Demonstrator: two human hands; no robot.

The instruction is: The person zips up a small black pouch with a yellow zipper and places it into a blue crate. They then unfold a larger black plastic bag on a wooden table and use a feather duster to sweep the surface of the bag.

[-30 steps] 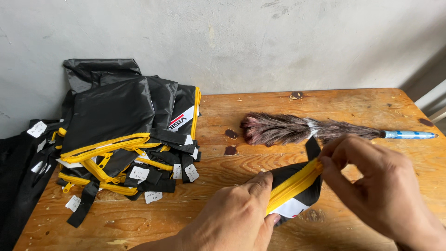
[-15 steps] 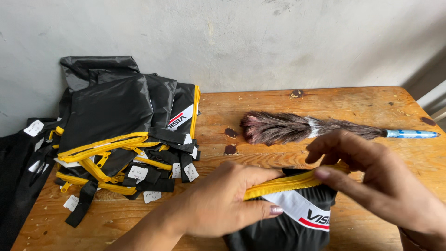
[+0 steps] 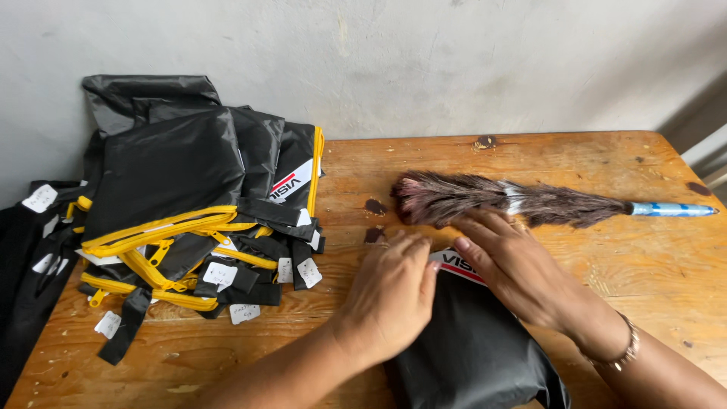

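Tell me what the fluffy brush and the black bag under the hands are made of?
The duster looks like real feathers: soft brown-grey plumes, fluffy and matte, on a glossy blue handle that seems to be plastic. The black bag under the left hand and right hand looks like thin synthetic cloth, maybe nylon, since it creases and has a faint sheen. The table is worn, scuffed bare wood.

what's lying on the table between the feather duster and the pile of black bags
In the head view, two small dark scraps on bare wood, between feather duster and pile.

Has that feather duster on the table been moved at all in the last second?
No. The feather duster lies in the same spot beside the dark stain on the wooden table.
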